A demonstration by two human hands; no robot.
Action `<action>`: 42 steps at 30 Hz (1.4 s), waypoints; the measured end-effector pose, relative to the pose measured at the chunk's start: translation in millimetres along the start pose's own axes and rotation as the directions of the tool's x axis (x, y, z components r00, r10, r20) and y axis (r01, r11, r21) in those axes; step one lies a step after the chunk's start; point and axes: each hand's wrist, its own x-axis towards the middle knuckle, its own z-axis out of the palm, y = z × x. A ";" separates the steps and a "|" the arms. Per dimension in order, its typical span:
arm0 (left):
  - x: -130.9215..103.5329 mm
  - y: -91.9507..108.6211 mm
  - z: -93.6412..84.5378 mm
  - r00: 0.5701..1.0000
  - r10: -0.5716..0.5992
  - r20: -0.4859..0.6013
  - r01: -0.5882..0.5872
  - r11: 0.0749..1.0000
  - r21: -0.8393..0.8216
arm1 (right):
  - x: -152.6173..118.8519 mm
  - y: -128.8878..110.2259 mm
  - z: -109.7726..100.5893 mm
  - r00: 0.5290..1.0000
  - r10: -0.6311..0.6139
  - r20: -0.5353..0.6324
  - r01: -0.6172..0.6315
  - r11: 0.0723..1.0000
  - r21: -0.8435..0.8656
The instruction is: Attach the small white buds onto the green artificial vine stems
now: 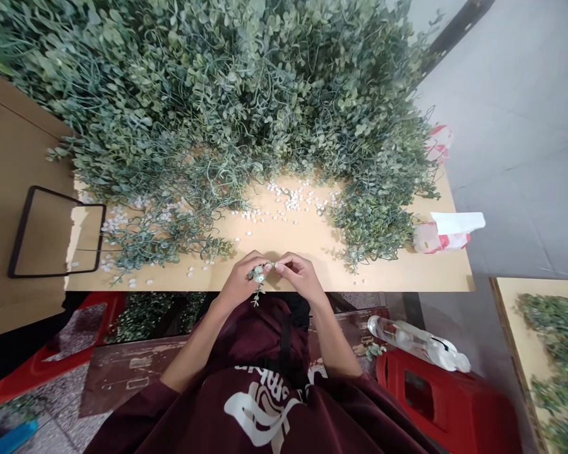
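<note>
Leafy sprig (256, 275) hanging at near edge of bench (307, 238), fingers of left hand (242, 281) clamping it. Right hand (300, 275) hovering just beside, thumb and fingers pinching together; cannot tell on what. White beads (293, 199) lying scattered beyond hands. Large greenery pile (246, 82) covering bench's far side. Tissue pack (430, 236) resting toward right end; clear bottle (414, 342) lying on red stool (459, 403) below.

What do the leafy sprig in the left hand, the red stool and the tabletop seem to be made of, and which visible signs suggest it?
Leafy sprig: probably matt plastic, given its dull, grey-green leaves; fabric is possible.
Red stool: likely moulded plastic, smooth, with rounded edges and a cut-out.
Tabletop: perhaps laminated board, pale tan, even and straight-edged.
</note>
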 end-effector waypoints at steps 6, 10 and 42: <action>1.1 2.2 -1.4 0.999 0.002 0.033 -0.002 1.000 0.002 | -0.5 -2.0 -1.0 0.999 -0.004 0.035 0.005 1.000 -0.006; 1.6 1.5 -1.5 0.999 0.010 0.050 -0.010 1.000 0.005 | -0.5 -3.4 -1.3 0.999 0.006 0.040 -0.005 1.000 -0.018; 2.6 3.1 -3.3 0.998 -0.025 0.062 0.024 1.000 0.015 | -5.0 7.0 7.2 0.990 -0.115 -0.076 0.104 0.985 -0.138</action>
